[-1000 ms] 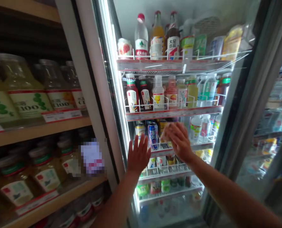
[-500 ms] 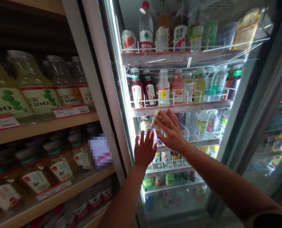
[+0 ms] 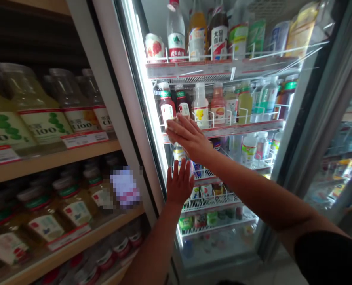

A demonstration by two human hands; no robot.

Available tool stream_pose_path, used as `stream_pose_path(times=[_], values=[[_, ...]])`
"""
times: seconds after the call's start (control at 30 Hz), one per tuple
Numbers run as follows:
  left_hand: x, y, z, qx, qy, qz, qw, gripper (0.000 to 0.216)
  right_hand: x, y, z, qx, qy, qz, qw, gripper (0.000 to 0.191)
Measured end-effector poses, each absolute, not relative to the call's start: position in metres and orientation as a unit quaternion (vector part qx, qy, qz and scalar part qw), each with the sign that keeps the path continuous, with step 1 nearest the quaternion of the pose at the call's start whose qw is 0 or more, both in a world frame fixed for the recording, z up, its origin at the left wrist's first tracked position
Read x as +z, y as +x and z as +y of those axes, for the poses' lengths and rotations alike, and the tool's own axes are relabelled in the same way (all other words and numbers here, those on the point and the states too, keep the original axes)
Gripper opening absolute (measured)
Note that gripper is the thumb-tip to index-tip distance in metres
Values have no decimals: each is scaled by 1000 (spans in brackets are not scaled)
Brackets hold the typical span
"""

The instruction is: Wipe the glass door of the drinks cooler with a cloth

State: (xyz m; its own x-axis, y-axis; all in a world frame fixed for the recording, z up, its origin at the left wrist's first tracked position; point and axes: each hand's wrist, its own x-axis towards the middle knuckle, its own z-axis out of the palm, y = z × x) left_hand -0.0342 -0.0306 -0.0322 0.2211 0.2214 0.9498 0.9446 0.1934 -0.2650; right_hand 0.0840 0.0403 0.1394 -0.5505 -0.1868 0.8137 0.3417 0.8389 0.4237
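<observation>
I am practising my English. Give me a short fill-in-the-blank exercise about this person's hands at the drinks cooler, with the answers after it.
1. The right hand presses a pale ____ against the cooler's glass door.
2. The left hand lies flat on the glass, ____ the right hand.
3. The tall clear bottle with the red cap stands on the ____ shelf inside.
Missing words: cloth; below; top.

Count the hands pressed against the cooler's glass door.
2. The left hand lies flat on the glass door, fingers up; the right hand is above it, fingers pointing left. No others show.
</observation>
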Motion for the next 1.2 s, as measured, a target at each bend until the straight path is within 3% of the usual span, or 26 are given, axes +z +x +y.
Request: stream_pose_path(times=[0.13,0.23,0.43,0.57,0.7,0.8,0.87,1.03,1.13,1.2], values=[[-31,-34,-30,-326,-549,-529,559,72,179,93,56,-248,-108,-794,545,63],[-32,-35,-30,-335,-557,-528,546,74,170,101,64,-220,-152,-758,595,62],[-34,-34,-29,-342,-565,-534,528,76,135,125,64,-224,-104,-822,513,70],[-30,-31,-30,-342,-557,-523,548,75,156,143,83,-224,-139,-769,583,64],[-28,-30,-31,-327,-549,-525,562,74,113,151,89,-240,-147,-723,631,62],[-30,-31,-31,-319,-545,-536,560,75,76,156,84,-269,-82,-788,547,70],[-31,-31,-31,-313,-542,-544,559,74,76,160,83,-274,-74,-807,517,72],[-32,-29,-31,-313,-540,-541,564,74,93,165,86,-239,-136,-742,611,64],[-33,-29,-31,-313,-535,-541,569,73,62,164,84,-236,-118,-748,609,69],[-35,-29,-30,-310,-536,-546,565,73,40,165,82,-255,-88,-785,558,73]])
